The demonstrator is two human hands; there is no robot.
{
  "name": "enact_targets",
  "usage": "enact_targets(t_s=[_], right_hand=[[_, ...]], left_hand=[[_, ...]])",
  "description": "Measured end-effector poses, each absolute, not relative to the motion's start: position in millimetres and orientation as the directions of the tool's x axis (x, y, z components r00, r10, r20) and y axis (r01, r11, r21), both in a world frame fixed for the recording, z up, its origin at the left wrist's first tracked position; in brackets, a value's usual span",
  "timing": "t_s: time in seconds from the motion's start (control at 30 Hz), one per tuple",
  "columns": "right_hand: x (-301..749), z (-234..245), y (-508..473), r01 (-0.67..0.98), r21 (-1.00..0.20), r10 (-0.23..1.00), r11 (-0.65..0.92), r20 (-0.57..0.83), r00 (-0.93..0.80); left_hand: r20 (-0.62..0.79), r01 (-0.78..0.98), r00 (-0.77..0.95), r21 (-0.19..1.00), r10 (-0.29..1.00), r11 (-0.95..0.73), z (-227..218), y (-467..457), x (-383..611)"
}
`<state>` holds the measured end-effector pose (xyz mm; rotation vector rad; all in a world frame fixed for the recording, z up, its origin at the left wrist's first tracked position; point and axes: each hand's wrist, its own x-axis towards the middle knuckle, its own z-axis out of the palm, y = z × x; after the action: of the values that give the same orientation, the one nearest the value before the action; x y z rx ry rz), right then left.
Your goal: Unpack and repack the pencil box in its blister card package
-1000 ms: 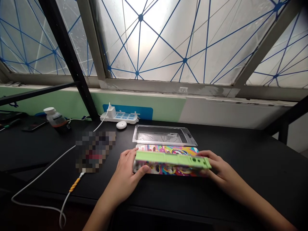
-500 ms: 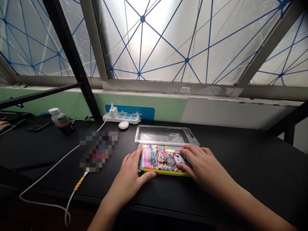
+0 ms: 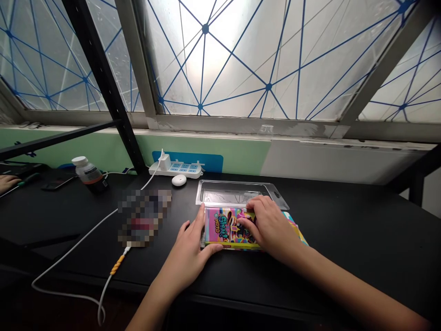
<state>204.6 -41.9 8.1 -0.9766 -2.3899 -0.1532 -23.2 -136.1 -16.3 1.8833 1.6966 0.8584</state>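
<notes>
A colourful printed card package [image 3: 223, 227] lies flat on the black table [image 3: 361, 243] in front of me. My left hand [image 3: 188, 250] holds its left end, thumb along the near edge and fingers up the side. My right hand [image 3: 270, 227] lies on top of the package, fingers curled and pressing on its middle. A clear plastic blister shell [image 3: 241, 194] sits just behind the package. The green part seen earlier is hidden.
A white power strip [image 3: 175, 168] with a plugged charger and a white cable [image 3: 79, 239] runs along the left. A small white puck [image 3: 178, 180], a bottle [image 3: 88, 174] and a blurred patch [image 3: 144, 216] lie nearby. Another person's hand [image 3: 7, 183] shows at far left.
The green strip held above the package a second ago is out of sight. My right hand came onto the package top and slid left toward its middle. My left hand stayed.
</notes>
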Motion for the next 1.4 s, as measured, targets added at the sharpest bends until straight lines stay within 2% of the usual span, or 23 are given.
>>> enact_targets(t_s=[0.1,0.2,0.3,0.37,0.47,0.53,0.7,0.87,1.0,1.1,1.23,1.3,1.4], right_hand=[[206,14,-48,0.650,-0.033,0.508,0.759,0.654,-0.561],[214,23,-65,0.585,0.055,0.384,0.809,0.703,-0.599],[228,31,-89,0.513,0.089,0.338,0.853,0.656,-0.675],[241,32,-104,0.455,0.071,0.344,0.888,0.554,-0.758],[265,22,-113,0.400,0.007,0.374,0.916,0.340,-0.863],[286,9,-109,0.450,-0.050,0.446,0.892,0.264,-0.855],[334,-23,-78,0.670,-0.218,0.704,0.710,0.242,-0.668],[343,-27,-61,0.673,-0.440,0.793,0.595,0.187,-0.579],[329,-16,-54,0.640,-0.595,0.860,0.487,0.198,-0.470],[322,-19,-52,0.650,-0.597,0.874,0.471,0.217,-0.434],[323,-37,-56,0.711,-0.474,0.854,0.519,0.271,-0.444],[325,-39,-57,0.715,-0.455,0.847,0.531,0.317,-0.427],[324,-24,-50,0.699,-0.465,0.835,0.544,0.380,-0.398]], left_hand=[[0.143,0.673,0.066,0.725,0.988,-0.150,-11,-138,-28],[0.085,0.617,0.153,0.770,0.985,-0.162,-6,-141,-38],[0.025,0.555,0.163,0.824,0.986,-0.113,-4,-144,-47],[0.000,0.540,0.143,0.838,0.990,-0.079,-5,-145,-48],[-0.018,0.580,0.084,0.814,0.996,-0.034,-8,-145,-43],[-0.020,0.624,0.043,0.781,0.999,-0.011,-11,-145,-40],[-0.004,0.664,0.007,0.747,1.000,-0.002,-16,-145,-37],[0.069,0.579,0.018,0.812,0.997,-0.067,-15,-144,-36],[0.052,0.434,-0.024,0.900,0.998,-0.037,-15,-145,-37],[0.071,0.398,-0.016,0.915,0.997,-0.059,-19,-144,-38],[0.121,0.502,0.021,0.857,0.992,-0.115,-21,-144,-36],[0.186,0.569,-0.006,0.809,0.983,-0.149,-16,-143,-32],[0.362,0.659,-0.074,0.717,0.929,-0.227,3,-134,-21]])
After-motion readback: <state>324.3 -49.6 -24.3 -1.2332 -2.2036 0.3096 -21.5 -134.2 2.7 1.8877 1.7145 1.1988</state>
